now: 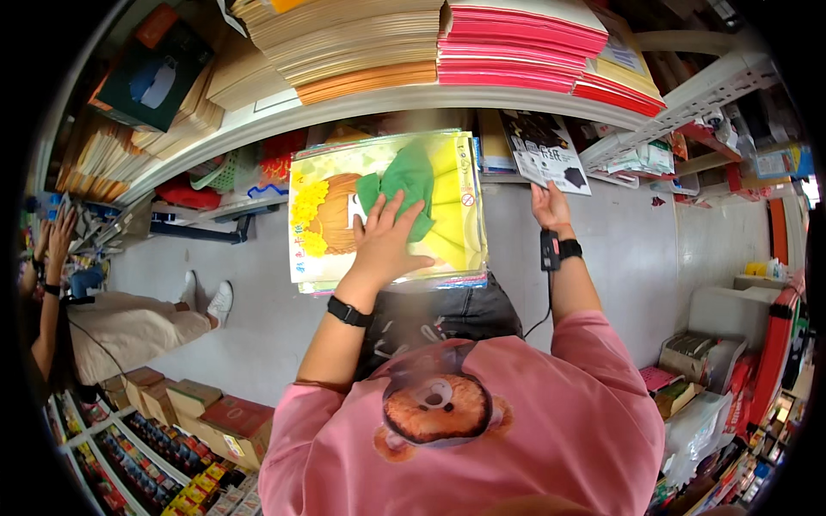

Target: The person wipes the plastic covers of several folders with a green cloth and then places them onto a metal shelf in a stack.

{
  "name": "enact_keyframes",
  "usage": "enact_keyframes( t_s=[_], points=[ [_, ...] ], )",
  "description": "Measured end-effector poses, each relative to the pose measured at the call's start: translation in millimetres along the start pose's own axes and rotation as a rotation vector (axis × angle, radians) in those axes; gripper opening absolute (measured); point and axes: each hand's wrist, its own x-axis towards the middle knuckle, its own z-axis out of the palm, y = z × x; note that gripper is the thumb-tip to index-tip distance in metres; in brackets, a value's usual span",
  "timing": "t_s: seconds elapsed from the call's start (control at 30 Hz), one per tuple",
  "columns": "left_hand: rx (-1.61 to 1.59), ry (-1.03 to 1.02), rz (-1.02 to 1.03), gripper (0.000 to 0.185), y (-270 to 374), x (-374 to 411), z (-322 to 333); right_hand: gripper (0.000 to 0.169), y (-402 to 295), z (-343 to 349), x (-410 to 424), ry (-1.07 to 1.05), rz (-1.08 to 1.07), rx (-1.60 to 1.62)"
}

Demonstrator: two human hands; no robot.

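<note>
My left hand presses a green cloth against the top of a stack of packs in clear plastic. The uppermost pack is yellow, with a drawn figure and printed writing. To the right, my right hand grips the near edge of a thin black-and-white pack of card paper between thumb and fingers. That pack lies partly over the lower shelf. What bears the stack from below is hidden.
Above, a white metal shelf holds tan envelopes and red-pink paper. A shelf upright stands right. Cardboard boxes are lower left. Another person's hands are at far left.
</note>
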Motion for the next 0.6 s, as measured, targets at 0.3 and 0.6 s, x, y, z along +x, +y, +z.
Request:
enact_keyframes(
  t_s=[0.3, 0.6],
  points=[
    [0.024, -0.019, -0.113, 0.099, 9, -10, -1, 0.032, 70, -20, 159, -0.055, 0.058, -0.255],
    [0.01, -0.05, -0.114, 0.1, 5, -1, 3, 0.043, 51, 3, 119, 0.214, 0.353, -0.426]
  ],
)
